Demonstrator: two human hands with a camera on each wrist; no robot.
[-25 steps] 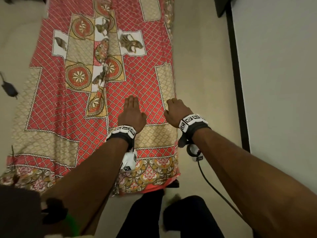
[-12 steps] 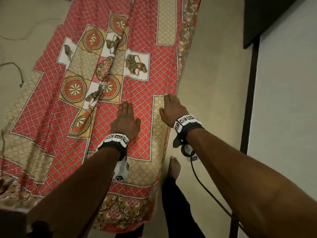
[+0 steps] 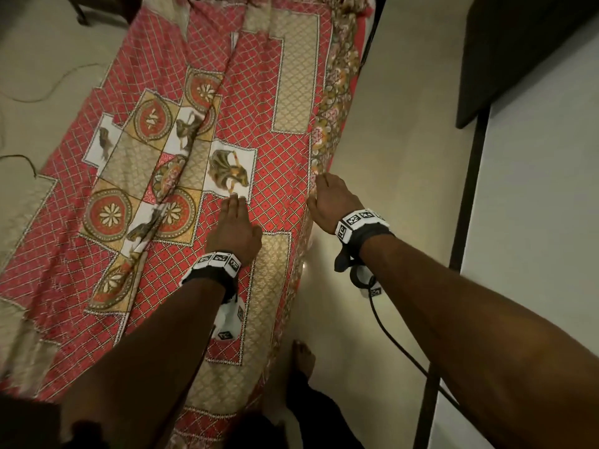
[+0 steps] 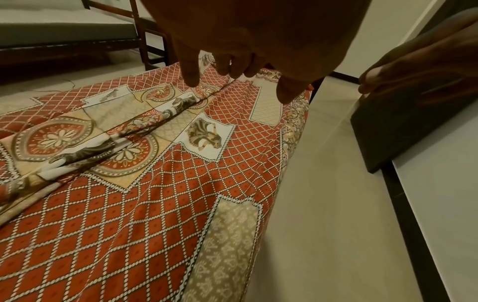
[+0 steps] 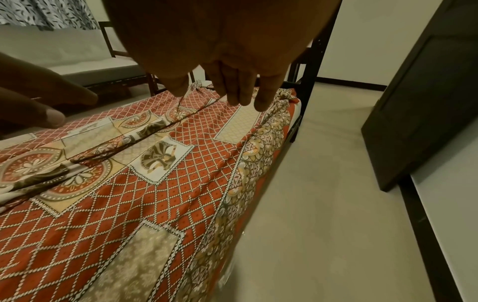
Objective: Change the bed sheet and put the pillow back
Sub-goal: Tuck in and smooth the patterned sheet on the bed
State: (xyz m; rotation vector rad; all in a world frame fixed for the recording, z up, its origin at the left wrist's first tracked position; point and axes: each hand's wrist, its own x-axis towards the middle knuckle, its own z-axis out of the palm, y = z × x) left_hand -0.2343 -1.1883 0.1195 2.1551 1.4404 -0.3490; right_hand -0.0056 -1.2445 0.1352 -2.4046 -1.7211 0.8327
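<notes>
Smoothing the red patterned bed sheet (image 3: 181,286) already lying over the bed, the left hand (image 3: 234,233) and right hand (image 3: 330,200) are passing flat-fingered, gripping nothing; central creases (image 3: 191,147) remain, and no pillow is showing.

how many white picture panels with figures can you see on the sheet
4 on the bed sheet: one by the left hand fingertips, one far left, one in the central crease, one lower left. Folds may hide more.
</notes>
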